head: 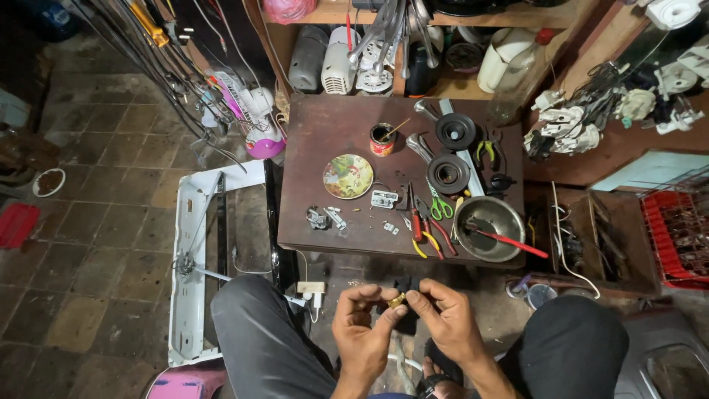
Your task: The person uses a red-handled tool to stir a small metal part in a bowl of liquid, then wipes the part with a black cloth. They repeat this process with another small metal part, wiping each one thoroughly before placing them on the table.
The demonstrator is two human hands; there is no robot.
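Note:
My left hand (363,329) and my right hand (445,321) meet between my knees, below the front edge of the small brown table (325,133). Together the fingertips pinch a small brass-coloured part (397,300). Both hands are curled around it; a dark piece lies just behind the fingers. On the table in front are a metal bowl (489,227) with a red-handled tool (509,240) in it, red pliers (419,222), green-handled scissors (439,205), two black round parts (448,173), a small tin can (382,139) and a round decorated lid (348,176).
A white appliance frame (193,258) lies on the tiled floor to the left. Shelves with fan parts and bottles stand behind the table. A wooden box of tools (591,244) and a red crate (676,236) sit at the right. A white fan (255,111) stands at the left.

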